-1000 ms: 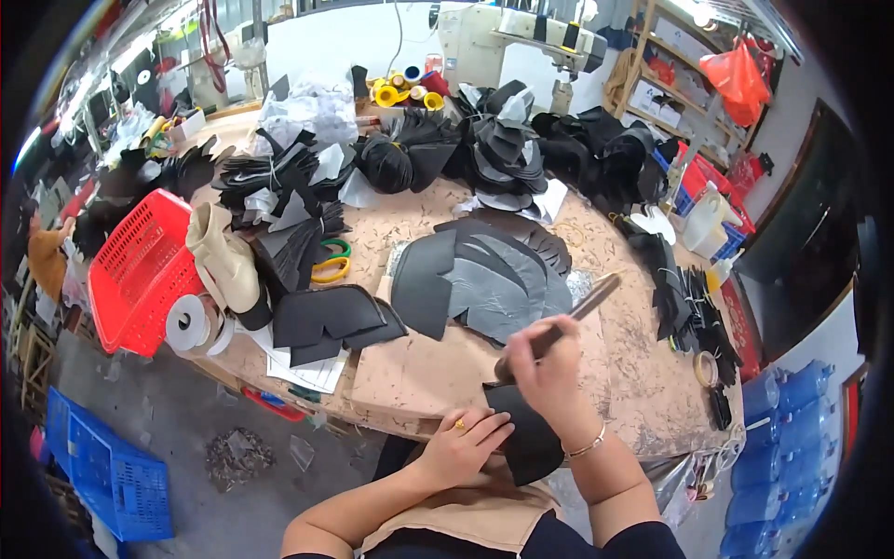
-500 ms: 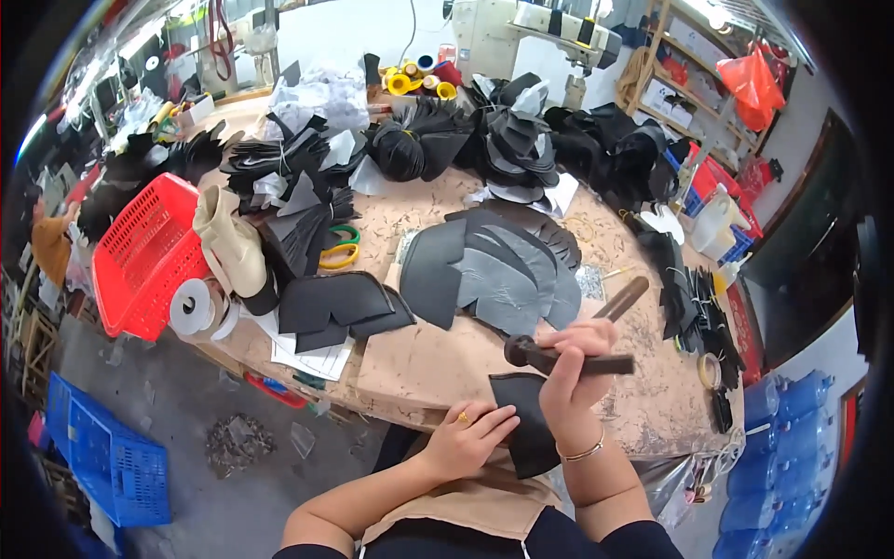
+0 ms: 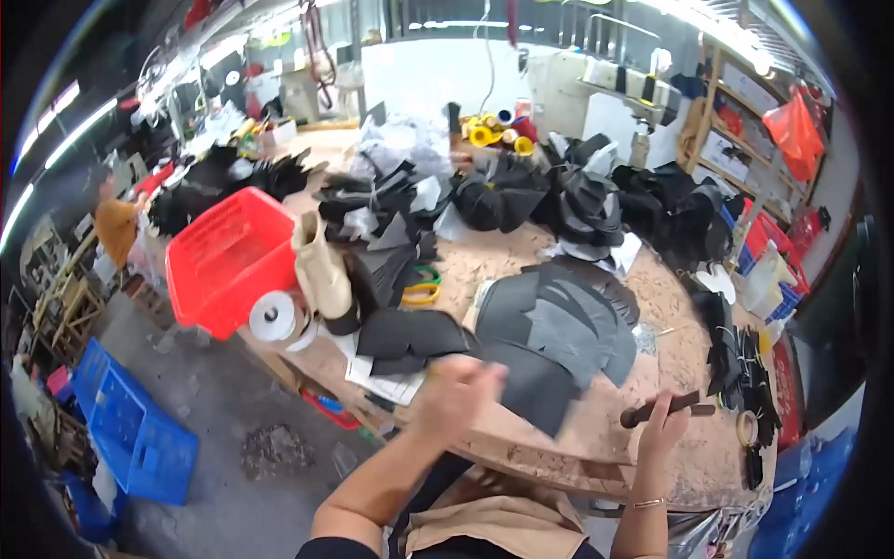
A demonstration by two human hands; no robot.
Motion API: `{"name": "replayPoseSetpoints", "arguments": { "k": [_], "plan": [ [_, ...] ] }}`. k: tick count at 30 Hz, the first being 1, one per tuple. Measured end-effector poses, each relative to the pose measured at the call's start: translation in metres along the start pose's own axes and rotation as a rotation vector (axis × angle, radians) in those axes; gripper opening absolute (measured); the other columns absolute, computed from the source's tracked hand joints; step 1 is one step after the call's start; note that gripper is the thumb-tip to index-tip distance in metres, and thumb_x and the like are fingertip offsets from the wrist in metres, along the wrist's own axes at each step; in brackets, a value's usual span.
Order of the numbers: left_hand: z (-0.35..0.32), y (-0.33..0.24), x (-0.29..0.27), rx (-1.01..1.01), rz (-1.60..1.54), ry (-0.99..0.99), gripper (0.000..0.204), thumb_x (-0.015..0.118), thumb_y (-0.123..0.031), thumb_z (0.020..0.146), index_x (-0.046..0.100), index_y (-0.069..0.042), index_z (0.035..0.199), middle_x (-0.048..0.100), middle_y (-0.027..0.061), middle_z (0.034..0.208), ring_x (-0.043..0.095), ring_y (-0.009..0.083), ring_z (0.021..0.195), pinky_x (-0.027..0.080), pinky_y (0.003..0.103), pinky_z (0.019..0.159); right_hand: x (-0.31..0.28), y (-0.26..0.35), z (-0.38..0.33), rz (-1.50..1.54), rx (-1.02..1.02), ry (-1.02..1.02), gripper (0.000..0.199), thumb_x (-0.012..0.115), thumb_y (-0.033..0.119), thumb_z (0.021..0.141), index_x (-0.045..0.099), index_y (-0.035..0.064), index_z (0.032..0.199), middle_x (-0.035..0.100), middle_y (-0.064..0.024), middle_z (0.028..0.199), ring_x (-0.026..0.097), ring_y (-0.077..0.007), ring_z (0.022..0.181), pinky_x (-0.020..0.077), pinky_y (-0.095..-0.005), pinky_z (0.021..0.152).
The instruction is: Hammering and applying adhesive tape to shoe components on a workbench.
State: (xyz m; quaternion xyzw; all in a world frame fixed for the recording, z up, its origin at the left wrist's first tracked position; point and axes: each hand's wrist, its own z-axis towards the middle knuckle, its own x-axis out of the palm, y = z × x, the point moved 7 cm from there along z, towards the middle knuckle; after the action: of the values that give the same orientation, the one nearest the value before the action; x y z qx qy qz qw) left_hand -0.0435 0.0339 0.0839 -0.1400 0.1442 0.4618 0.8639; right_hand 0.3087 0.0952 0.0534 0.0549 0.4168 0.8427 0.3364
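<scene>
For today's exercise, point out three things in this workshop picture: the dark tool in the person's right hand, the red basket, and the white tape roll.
dark tool point(image 3: 663, 408): head view, middle of its handle.
red basket point(image 3: 270, 207): head view, far rim.
white tape roll point(image 3: 271, 317): head view, its flat face.

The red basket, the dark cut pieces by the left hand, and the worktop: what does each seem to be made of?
Red basket: moulded plastic, slightly glossy, rigid walls. Dark cut pieces: probably leather or synthetic sheet, matte, flat and flexible. Worktop: likely wood or board, pale, scuffed, mottled surface.
</scene>
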Motion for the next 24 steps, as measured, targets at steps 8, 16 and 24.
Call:
{"name": "replayPoseSetpoints", "arguments": {
  "k": [8, 16, 24],
  "plan": [
    [-0.012, 0.070, 0.033, -0.416, 0.466, 0.719, 0.046, 0.072, -0.022, 0.078, 0.062, -0.013, 0.122, 0.052, 0.0097, 0.132, 0.035, 0.0378, 0.135, 0.033, 0.059, 0.103, 0.017, 0.032, -0.022, -0.311, -0.153, 0.120, 0.014, 0.062, 0.015, 0.088, 0.060, 0.0012, 0.087, 0.063, -0.0098, 0.082, 0.057, -0.0265, 0.080, 0.0437, -0.0395, 0.079],
    [0.054, 0.096, 0.159, -0.542, 0.102, 0.622, 0.053, 0.076, -0.030, 0.077, 0.059, -0.004, 0.121, 0.053, 0.0187, 0.133, 0.054, 0.0387, 0.120, 0.047, 0.044, 0.098, 0.014, 0.015, -0.041, -0.161, -0.089, 0.118, 0.044, 0.077, 0.026, 0.075, 0.058, -0.0020, 0.102, 0.066, -0.0090, 0.084, 0.058, -0.0279, 0.087, 0.0357, -0.0432, 0.093],
    [0.047, 0.142, 0.152, -0.802, -0.107, 0.628, 0.090, 0.092, -0.030, 0.057, 0.050, 0.002, 0.130, 0.055, 0.0223, 0.130, 0.056, 0.0341, 0.118, 0.047, 0.041, 0.098, 0.012, 0.021, -0.040, -0.257, -0.194, 0.128, 0.042, 0.077, 0.027, 0.074, 0.059, 0.0000, 0.100, 0.065, -0.0084, 0.083, 0.059, -0.0271, 0.086, 0.0343, -0.0450, 0.093]
  ]
}}
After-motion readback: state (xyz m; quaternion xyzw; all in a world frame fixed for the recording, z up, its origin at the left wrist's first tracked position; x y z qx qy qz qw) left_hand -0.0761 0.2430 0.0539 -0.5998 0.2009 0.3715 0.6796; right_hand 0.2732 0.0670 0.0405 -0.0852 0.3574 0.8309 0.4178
